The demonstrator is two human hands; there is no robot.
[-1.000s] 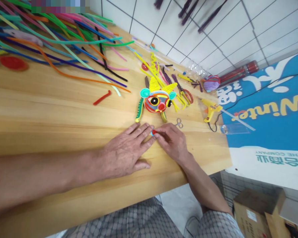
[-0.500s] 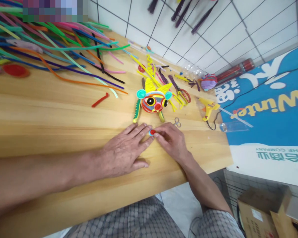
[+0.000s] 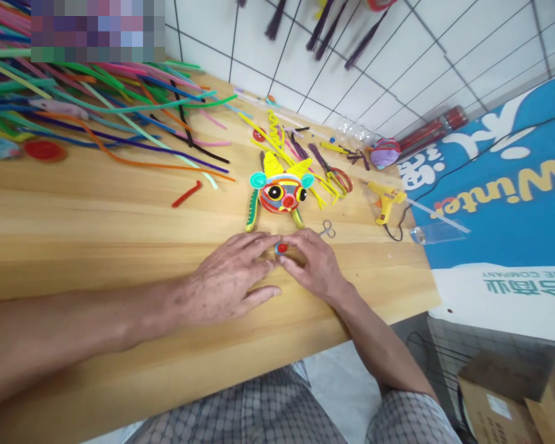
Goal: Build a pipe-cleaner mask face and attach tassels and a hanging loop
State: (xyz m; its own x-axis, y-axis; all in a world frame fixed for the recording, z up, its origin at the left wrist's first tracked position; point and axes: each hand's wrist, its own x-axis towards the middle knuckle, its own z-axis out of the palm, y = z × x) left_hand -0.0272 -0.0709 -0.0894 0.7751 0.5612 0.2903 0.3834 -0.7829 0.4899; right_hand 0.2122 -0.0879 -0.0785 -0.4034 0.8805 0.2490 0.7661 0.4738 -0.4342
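A small coiled disc (image 3: 281, 248), red in the middle with a light-blue rim, lies flat on the table between my hands. It looks wound from pipe cleaner. My left hand (image 3: 238, 274) rests palm down with its fingers stretched and apart, their tips at the disc's left side. With thumb and forefinger curved about the disc's edge, my right hand (image 3: 317, 262) grips it from the right. Just beyond stands a colourful animal figure (image 3: 282, 192) with yellow horns, turquoise ears, black eyes and green-yellow legs.
Many pipe cleaners (image 3: 134, 108) spread over the far left. A short red piece (image 3: 187, 193) lies nearer. Small scissors (image 3: 327, 229), red-handled scissors (image 3: 337, 177) and a yellow glue gun (image 3: 386, 202) with its cord are to the right. The wooden table's edge (image 3: 398, 317) runs near me.
My right thumb and forefinger have parted from a pinch at the red middle to the disc's edges. My left fingers have shifted and bent slightly at the disc. The camera view has shifted slightly.
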